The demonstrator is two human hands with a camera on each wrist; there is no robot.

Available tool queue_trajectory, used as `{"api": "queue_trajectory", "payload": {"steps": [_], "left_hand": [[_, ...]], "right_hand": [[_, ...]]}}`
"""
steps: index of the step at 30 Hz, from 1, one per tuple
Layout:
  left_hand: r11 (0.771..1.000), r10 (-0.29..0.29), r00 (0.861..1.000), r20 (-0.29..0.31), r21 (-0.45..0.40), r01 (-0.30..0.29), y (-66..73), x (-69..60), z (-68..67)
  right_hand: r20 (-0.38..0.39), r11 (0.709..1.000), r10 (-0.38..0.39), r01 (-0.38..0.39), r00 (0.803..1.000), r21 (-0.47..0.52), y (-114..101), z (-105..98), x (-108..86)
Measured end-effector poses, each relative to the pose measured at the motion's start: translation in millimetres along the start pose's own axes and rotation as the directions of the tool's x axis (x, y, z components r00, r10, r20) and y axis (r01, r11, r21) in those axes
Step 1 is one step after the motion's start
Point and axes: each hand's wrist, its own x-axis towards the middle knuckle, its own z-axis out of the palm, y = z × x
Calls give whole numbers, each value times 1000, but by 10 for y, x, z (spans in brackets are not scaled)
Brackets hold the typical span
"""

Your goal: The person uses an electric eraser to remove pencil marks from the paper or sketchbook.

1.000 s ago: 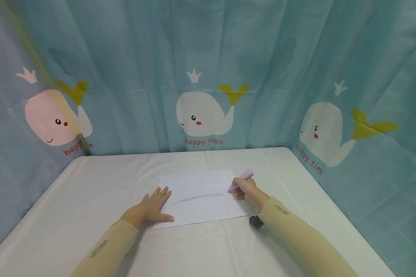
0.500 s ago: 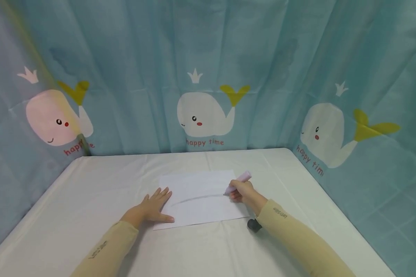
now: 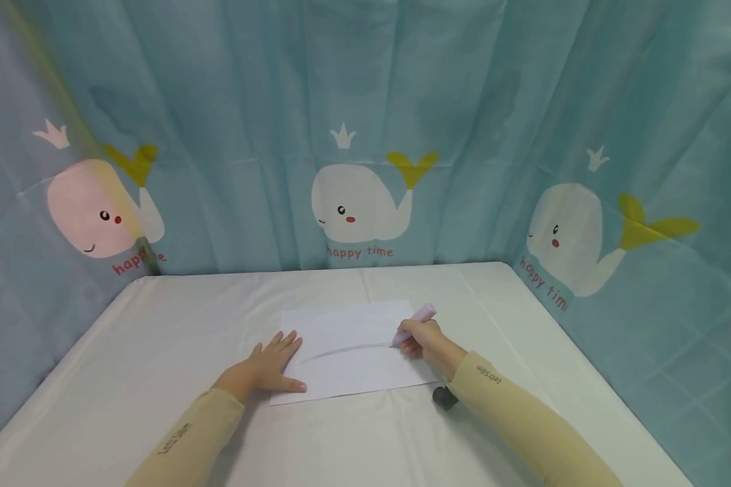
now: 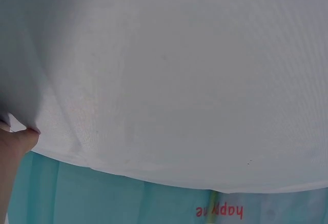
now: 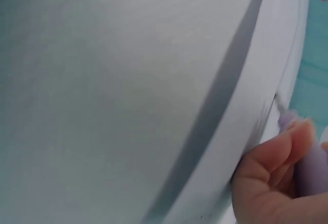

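Observation:
A sheet of white paper lies on the table, with a faint crease or shadow line across its middle. My left hand rests on the paper's left side, fingers spread. At the paper's right part my right hand grips a pale purple marker, its dark tip pointing down-left close to the paper. The right wrist view shows the marker pinched between thumb and fingers; its tip is at the paper, though contact is hard to tell. Only a bit of my left hand appears in the left wrist view.
A white cloth covers the table. A small black object lies by my right forearm, partly hidden by the sleeve. Behind and at both sides hangs a blue-green curtain printed with whales.
My right hand has moved a little left and toward me with the marker, its tip sliding over the paper's right part. My left hand has stayed in place.

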Motion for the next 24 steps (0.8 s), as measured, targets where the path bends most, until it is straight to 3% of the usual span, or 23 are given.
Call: {"api": "queue_trajectory", "payload": {"steps": [8, 17, 24], "left_hand": [[1000, -5, 1000, -5, 0, 5, -5, 4, -4], [1000, 4, 1000, -7, -12, -4, -5, -5, 19], [1000, -5, 1000, 2, -11, 5, -13, -8, 10]], "right_hand": [[30, 1000, 24, -24, 999, -16, -20, 16, -9], [87, 993, 52, -61, 995, 102, -18, -69, 27], [34, 997, 48, -50, 998, 57, -24, -38, 77]]}}
